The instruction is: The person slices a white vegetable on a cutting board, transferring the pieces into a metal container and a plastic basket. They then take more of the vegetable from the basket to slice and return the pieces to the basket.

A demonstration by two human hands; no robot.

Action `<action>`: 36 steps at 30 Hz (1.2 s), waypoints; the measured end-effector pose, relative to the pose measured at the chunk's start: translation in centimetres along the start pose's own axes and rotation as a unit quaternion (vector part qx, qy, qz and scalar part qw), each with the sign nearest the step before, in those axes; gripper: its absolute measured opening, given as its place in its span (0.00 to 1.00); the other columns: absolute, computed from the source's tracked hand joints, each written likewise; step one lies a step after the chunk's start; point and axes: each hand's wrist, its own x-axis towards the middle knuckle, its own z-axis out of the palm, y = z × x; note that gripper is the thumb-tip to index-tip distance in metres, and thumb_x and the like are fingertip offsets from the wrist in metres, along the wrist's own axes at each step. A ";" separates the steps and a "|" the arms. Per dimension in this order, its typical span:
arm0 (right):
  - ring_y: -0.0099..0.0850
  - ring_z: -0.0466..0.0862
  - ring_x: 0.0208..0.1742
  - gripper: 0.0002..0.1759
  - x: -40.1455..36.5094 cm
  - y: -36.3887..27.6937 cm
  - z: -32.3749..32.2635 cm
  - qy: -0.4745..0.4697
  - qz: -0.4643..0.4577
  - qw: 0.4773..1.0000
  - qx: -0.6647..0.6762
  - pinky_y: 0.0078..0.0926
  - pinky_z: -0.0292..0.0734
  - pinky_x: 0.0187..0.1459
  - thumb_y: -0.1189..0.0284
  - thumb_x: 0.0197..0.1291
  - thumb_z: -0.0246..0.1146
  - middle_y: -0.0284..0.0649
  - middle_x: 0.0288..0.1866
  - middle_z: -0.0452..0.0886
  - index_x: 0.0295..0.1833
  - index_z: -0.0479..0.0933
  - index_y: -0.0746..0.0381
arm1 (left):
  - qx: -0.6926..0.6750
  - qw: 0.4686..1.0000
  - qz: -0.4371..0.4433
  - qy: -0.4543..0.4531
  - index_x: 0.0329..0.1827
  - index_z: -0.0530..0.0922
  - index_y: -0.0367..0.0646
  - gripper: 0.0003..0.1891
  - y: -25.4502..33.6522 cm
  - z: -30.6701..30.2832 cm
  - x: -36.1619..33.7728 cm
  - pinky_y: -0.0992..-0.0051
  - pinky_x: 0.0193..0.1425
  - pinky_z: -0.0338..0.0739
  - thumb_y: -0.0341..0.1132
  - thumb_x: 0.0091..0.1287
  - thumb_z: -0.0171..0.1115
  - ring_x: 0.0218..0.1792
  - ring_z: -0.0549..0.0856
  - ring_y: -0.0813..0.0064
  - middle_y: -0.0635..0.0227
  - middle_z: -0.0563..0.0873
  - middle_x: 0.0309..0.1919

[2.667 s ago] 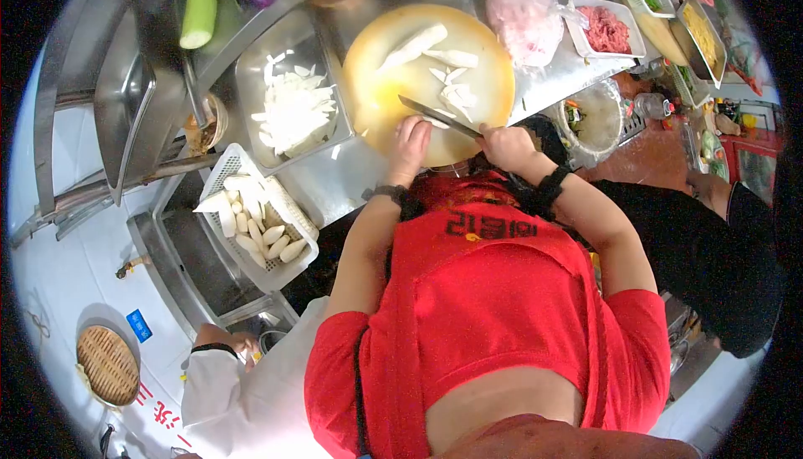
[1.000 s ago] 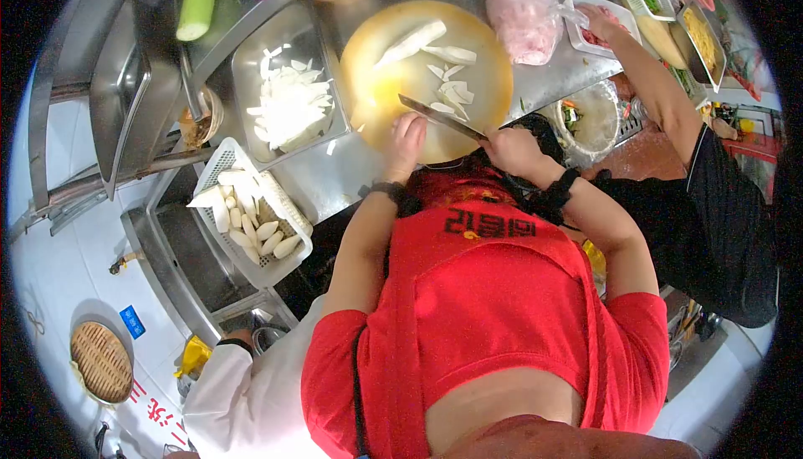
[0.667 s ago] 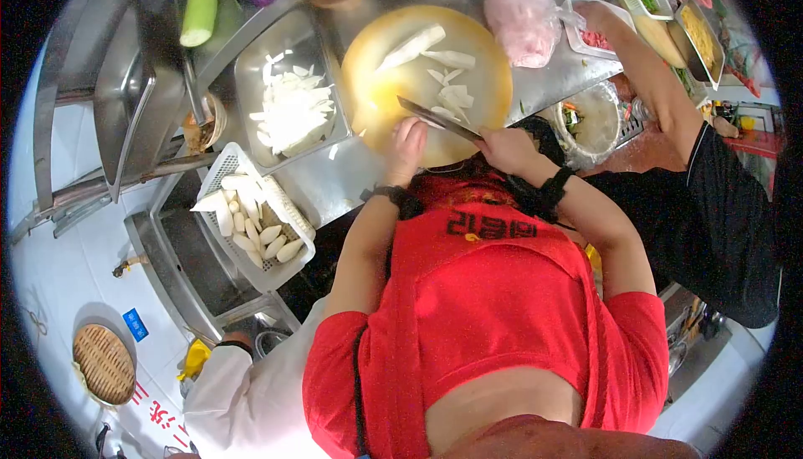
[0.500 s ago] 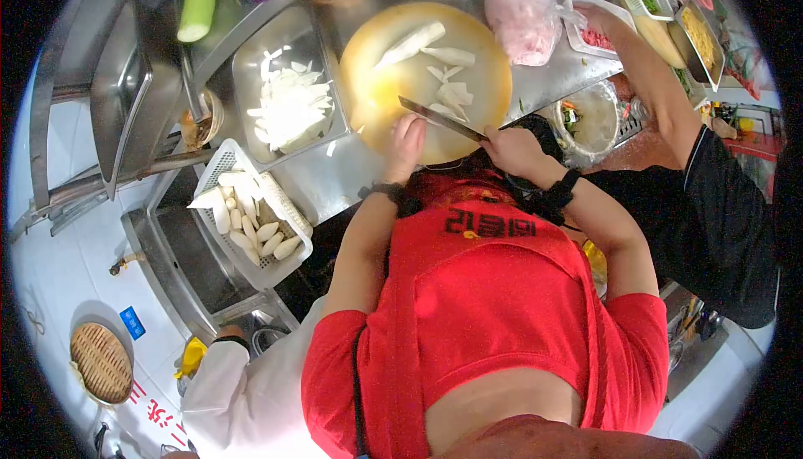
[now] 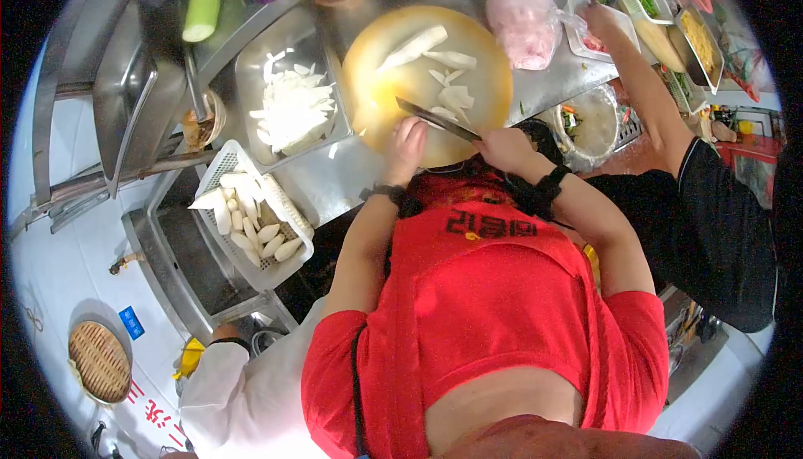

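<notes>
A round yellowish cutting board (image 5: 393, 36) carries white peeled vegetable pieces (image 5: 453, 95) on its far and right side. My right hand (image 5: 507, 149) grips a knife (image 5: 437, 118) by its handle, the blade pointing left over the near part of the board. Close to the blade, my left hand (image 5: 407, 148) has its fingers bent together at the board's near edge; whatever lies under them is hidden. Left of the board, a steel tray (image 5: 251, 103) holds a heap of cut white slices (image 5: 294, 107).
A white basket (image 5: 299, 250) of whole peeled vegetables stands at the lower left by a sink. A co-worker's arm (image 5: 648, 82) reaches from the right to a white tray (image 5: 629, 28). Beside it lies a pink plastic bag (image 5: 520, 24). Another person's white clothing (image 5: 242, 392) shows lower left.
My right hand and the knife have shifted slightly to the left. The co-worker's hand has moved a little over the white tray.
</notes>
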 end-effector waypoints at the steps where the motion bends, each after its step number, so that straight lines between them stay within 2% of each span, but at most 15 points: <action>1: 0.51 0.82 0.32 0.16 -0.6 -0.2 -0.6 0.007 -0.005 1.000 0.010 0.49 0.76 0.33 0.61 0.59 0.53 0.50 0.29 0.81 0.45 0.73 0.62 | -0.006 1.000 -0.004 -0.006 0.37 0.77 0.40 0.08 0.0 0.1 -0.2 0.66 0.46 0.74 0.25 0.54 0.63 0.43 0.78 0.60 0.63 0.79 0.40; 5: 0.50 0.82 0.30 0.17 -1.9 -0.1 -1.1 0.016 -0.008 1.000 -0.003 0.49 0.77 0.31 0.60 0.61 0.52 0.50 0.28 0.81 0.45 0.74 0.62 | -0.018 1.000 -0.011 0.009 0.36 0.79 0.40 0.06 -0.3 0.6 -0.6 0.65 0.47 0.75 0.28 0.55 0.63 0.43 0.79 0.59 0.63 0.80 0.40; 7: 0.49 0.80 0.24 0.15 -2.1 0.2 -0.8 0.068 -0.043 0.997 -0.013 0.46 0.75 0.27 0.63 0.59 0.57 0.51 0.21 0.78 0.41 0.71 0.66 | -0.008 1.000 0.001 0.018 0.35 0.79 0.40 0.06 -0.2 0.4 -0.3 0.65 0.46 0.75 0.28 0.55 0.63 0.42 0.79 0.59 0.63 0.80 0.39; 10: 0.48 0.80 0.22 0.15 -2.0 0.5 -0.4 0.084 -0.057 0.994 -0.030 0.45 0.75 0.25 0.64 0.59 0.57 0.50 0.19 0.77 0.40 0.71 0.66 | -0.010 1.000 0.004 0.019 0.35 0.79 0.40 0.06 -0.3 0.5 -0.3 0.65 0.46 0.75 0.27 0.55 0.63 0.41 0.79 0.59 0.62 0.80 0.39; 13: 0.46 0.82 0.24 0.11 -1.7 0.3 0.1 0.069 -0.025 0.996 -0.057 0.45 0.78 0.26 0.66 0.56 0.54 0.49 0.23 0.80 0.35 0.75 0.62 | -0.008 1.000 0.003 0.021 0.35 0.79 0.40 0.06 -0.5 0.7 -0.5 0.65 0.46 0.75 0.27 0.55 0.64 0.41 0.79 0.59 0.62 0.80 0.39; 17: 0.46 0.82 0.24 0.09 -0.3 -0.3 1.0 0.051 -0.006 0.998 -0.046 0.45 0.78 0.26 0.69 0.53 0.54 0.50 0.23 0.80 0.32 0.75 0.63 | -0.002 1.000 0.002 0.020 0.35 0.79 0.40 0.06 -0.3 0.6 -0.5 0.65 0.46 0.75 0.27 0.55 0.64 0.41 0.79 0.60 0.63 0.80 0.39; 20: 0.47 0.83 0.25 0.09 0.8 -0.3 2.7 0.092 -0.031 0.995 -0.008 0.46 0.78 0.28 0.70 0.52 0.53 0.51 0.24 0.81 0.32 0.76 0.64 | -0.009 1.000 -0.002 0.014 0.36 0.79 0.40 0.06 -0.2 0.6 -0.5 0.66 0.46 0.75 0.27 0.55 0.64 0.41 0.79 0.60 0.63 0.80 0.39; 22: 0.48 0.82 0.24 0.15 1.4 -0.3 3.3 0.095 -0.027 0.995 -0.023 0.45 0.77 0.27 0.61 0.58 0.57 0.51 0.22 0.79 0.33 0.74 0.64 | 0.011 1.000 -0.006 0.016 0.36 0.79 0.41 0.07 0.0 0.3 -0.3 0.66 0.47 0.75 0.27 0.55 0.64 0.42 0.79 0.60 0.63 0.80 0.39; 26: 0.49 0.82 0.26 0.16 0.4 -0.8 0.7 0.090 -0.029 0.996 0.005 0.45 0.77 0.29 0.60 0.58 0.57 0.53 0.24 0.79 0.36 0.75 0.65 | 0.015 1.000 0.004 0.002 0.37 0.78 0.41 0.07 0.6 -0.5 0.3 0.67 0.45 0.75 0.26 0.55 0.63 0.42 0.79 0.62 0.64 0.79 0.39; 28: 0.48 0.83 0.34 0.13 -0.4 -1.2 -0.8 0.061 -0.001 0.998 0.030 0.46 0.78 0.37 0.66 0.57 0.53 0.51 0.31 0.82 0.41 0.76 0.63 | 0.014 0.999 0.011 -0.034 0.38 0.78 0.41 0.07 0.9 -0.5 0.5 0.67 0.45 0.75 0.27 0.56 0.63 0.42 0.79 0.63 0.65 0.79 0.40; 31: 0.49 0.83 0.36 0.15 0.1 -0.4 -0.1 0.019 0.021 0.999 0.016 0.47 0.77 0.39 0.63 0.59 0.53 0.52 0.32 0.82 0.45 0.75 0.62 | 0.009 1.000 -0.005 -0.016 0.37 0.79 0.42 0.06 1.1 0.2 0.5 0.66 0.44 0.76 0.30 0.57 0.63 0.40 0.80 0.60 0.65 0.80 0.40; 35: 0.49 0.83 0.36 0.17 0.5 0.1 0.5 0.021 0.003 1.000 0.009 0.46 0.77 0.38 0.61 0.61 0.52 0.52 0.32 0.82 0.47 0.75 0.61 | 0.020 1.000 -0.006 -0.009 0.36 0.79 0.42 0.06 0.9 0.5 0.7 0.65 0.43 0.76 0.30 0.57 0.63 0.39 0.80 0.60 0.65 0.80 0.40; 36: 0.48 0.83 0.35 0.17 0.1 0.0 0.3 0.040 0.018 0.999 0.017 0.45 0.77 0.37 0.60 0.61 0.52 0.51 0.32 0.82 0.47 0.74 0.61 | 0.014 0.999 -0.008 -0.033 0.36 0.79 0.42 0.05 1.1 0.2 0.9 0.66 0.44 0.76 0.29 0.57 0.63 0.40 0.81 0.60 0.64 0.81 0.40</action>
